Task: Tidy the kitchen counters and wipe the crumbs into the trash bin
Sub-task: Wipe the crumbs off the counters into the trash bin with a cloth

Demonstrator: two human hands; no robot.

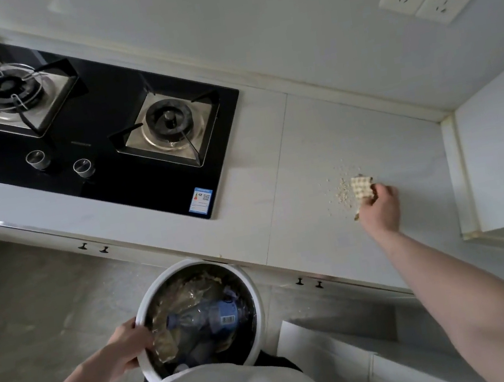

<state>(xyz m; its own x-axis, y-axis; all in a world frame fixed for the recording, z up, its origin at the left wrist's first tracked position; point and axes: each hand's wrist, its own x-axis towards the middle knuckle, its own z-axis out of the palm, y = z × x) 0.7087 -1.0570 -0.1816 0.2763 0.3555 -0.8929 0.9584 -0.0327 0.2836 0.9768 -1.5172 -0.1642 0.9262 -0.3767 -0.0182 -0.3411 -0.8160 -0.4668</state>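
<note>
A folded cloth [362, 188] is clenched in the right hand [378, 205] and pressed on the desk [304, 156], just beside a small heap of crumbs [342, 193]. The cloth is judged soft and light, best bunched in the fingers as now. The crumbs are loose, dry and easily scattered, so slow strokes are advised. The trash bin [257, 295] is gripped at its rim by the left hand [130, 345] and held below the desk's front edge, well apart from the crumbs. Open desk lies between crumbs and edge. The hob [116, 90] stands to the left, a wall to the right.
</note>
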